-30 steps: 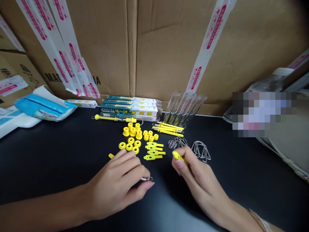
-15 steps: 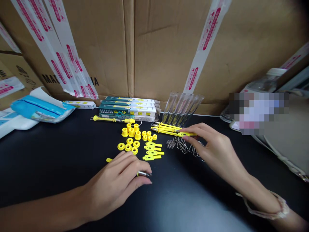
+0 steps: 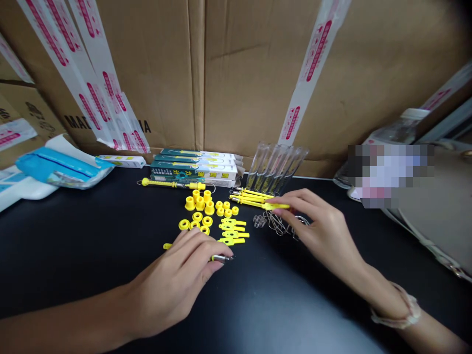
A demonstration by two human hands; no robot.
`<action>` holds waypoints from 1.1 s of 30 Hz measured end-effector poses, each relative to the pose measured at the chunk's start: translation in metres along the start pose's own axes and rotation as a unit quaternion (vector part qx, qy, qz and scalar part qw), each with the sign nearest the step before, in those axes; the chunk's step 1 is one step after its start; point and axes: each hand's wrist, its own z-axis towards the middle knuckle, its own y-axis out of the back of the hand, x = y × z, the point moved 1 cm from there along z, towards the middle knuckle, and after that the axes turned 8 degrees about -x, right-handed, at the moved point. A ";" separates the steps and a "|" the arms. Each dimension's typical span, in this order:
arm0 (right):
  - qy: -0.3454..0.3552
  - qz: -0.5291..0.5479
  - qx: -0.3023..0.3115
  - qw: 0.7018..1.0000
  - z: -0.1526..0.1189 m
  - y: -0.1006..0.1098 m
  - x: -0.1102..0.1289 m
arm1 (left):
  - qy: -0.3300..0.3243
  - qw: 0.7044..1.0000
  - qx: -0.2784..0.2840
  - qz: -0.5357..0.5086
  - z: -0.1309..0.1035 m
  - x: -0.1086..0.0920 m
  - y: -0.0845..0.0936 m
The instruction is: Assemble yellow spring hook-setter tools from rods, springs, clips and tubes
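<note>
My left hand [image 3: 180, 275] is closed around a slim yellow rod with a metal spring end [image 3: 221, 258] that sticks out past thumb and forefinger; most of the rod is hidden. With thumb and fingertips, my right hand [image 3: 320, 221] pinches the flat end of a yellow rod [image 3: 276, 206], beside several similar yellow rods with metal ends [image 3: 250, 194]. Below those fingers lie bent wire hooks [image 3: 276, 223] and small coiled springs [image 3: 259, 221]. Between the hands are yellow flat slotted pieces [image 3: 233, 234], yellow rings [image 3: 184, 224], tall flanged caps [image 3: 199, 203] and small caps [image 3: 228, 213].
Clear tubes [image 3: 275, 169] stand behind the rods. An assembled yellow spring scale [image 3: 162, 184] lies before stacked boxes [image 3: 199, 169]. Cardboard [image 3: 239, 73] walls the back. A blue packet [image 3: 66, 164] is at left; a bottle [image 3: 400, 128] and bag [image 3: 435, 206] are at right.
My right hand has shifted slightly left with the pinched rod end. The metal end in my left hand has tilted up a little, and the thumb has drawn in. The view has moved slightly.
</note>
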 end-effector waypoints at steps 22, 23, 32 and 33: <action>0.031 0.158 0.068 0.985 -0.024 -0.042 0.046 | 0.026 0.996 -0.082 0.030 0.001 0.005 -0.001; 0.030 0.160 0.067 0.984 -0.025 -0.042 0.046 | 0.019 0.995 -0.096 0.028 0.002 0.004 0.001; 0.065 0.188 0.056 0.978 -0.024 -0.033 0.053 | -0.073 0.983 -0.148 -0.083 -0.002 -0.004 0.008; 0.078 0.189 0.060 0.977 -0.024 -0.032 0.053 | -0.081 0.981 -0.140 -0.104 -0.004 -0.004 0.008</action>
